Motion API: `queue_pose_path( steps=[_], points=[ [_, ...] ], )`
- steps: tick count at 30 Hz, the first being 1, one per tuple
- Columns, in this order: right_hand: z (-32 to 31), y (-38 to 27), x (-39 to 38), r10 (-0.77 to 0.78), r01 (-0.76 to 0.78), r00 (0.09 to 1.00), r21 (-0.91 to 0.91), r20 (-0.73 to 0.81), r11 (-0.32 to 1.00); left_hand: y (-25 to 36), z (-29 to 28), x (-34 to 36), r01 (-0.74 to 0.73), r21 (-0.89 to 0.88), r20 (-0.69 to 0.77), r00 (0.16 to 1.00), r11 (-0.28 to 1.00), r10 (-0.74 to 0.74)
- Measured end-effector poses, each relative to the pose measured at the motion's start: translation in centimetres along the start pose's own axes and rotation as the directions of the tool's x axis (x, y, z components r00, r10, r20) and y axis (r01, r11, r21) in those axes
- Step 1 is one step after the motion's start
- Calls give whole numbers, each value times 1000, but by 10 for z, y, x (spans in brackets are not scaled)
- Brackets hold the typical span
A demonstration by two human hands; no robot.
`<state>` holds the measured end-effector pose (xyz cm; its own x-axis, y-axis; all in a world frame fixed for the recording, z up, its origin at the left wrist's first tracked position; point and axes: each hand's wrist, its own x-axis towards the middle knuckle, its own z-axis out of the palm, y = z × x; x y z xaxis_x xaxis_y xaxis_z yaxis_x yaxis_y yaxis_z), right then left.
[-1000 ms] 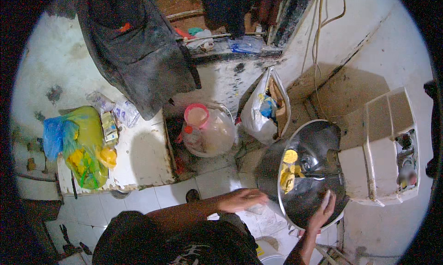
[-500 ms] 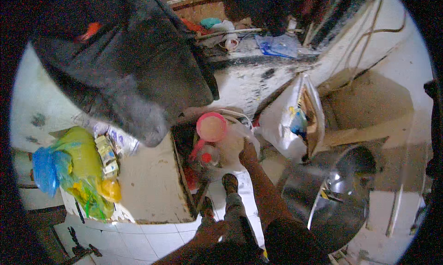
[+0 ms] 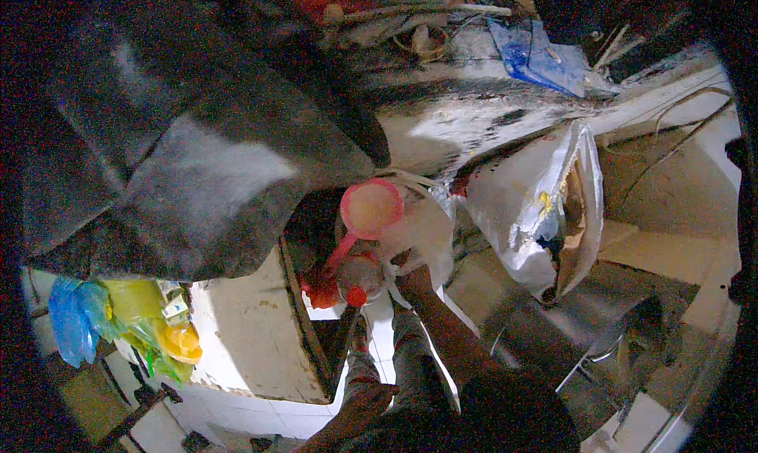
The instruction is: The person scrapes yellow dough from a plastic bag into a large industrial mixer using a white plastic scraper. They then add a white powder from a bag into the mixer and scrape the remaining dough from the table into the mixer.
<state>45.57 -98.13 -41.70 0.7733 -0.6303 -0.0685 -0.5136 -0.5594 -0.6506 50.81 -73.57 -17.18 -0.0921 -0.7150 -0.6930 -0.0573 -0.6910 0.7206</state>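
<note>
In front of me stands a pale, round-mouthed container (image 3: 430, 232) with whitish contents. A pink-rimmed, long-handled scoop or strainer (image 3: 371, 208) lies over its left part; which of the two I cannot tell. Just below it is a clear bottle (image 3: 359, 275) with a red cap. My right hand (image 3: 412, 278) is at the container's near edge, fingers curled in; a pale strip hangs beside it. What the fingers hold is too dim to make out. Low down, my left hand (image 3: 373, 394) rests by my leg, its fingers lost in shadow.
A large dark cloth (image 3: 189, 177) hangs at the left above a worn tabletop (image 3: 253, 335) with blue, yellow and green plastic bags (image 3: 130, 319). On the right are an open white sack (image 3: 525, 208) and a big metal vessel (image 3: 568, 311). Blue plastic (image 3: 537, 58) lies on the back ledge.
The whole view has shifted, and the dark cloth covers more of the left. My right hand has moved slightly left along the container's edge, its fingers more curled. My left hand stays low.
</note>
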Motion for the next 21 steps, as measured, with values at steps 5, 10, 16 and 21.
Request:
queue_pose_path(
  steps=[5, 10, 16, 21],
  points=[
    [3, 28, 6, 276, -289, 909, -6, 311, 957, -6, 2, 9, -19, 4, -18, 1000, 1000, 19],
    [42, 51, -16, 414, -421, 862, -43, 293, 906, -14, 4, 22, -93, 55, -37, 995, 994, 95],
    [59, 45, -21, 490, -498, 826, -46, 280, 866, -33, 11, 31, -179, 143, -80, 978, 973, 191],
    [40, 44, -12, 512, -518, 811, -60, 283, 853, -39, 15, 25, -246, 236, -95, 957, 940, 274]
  ],
)
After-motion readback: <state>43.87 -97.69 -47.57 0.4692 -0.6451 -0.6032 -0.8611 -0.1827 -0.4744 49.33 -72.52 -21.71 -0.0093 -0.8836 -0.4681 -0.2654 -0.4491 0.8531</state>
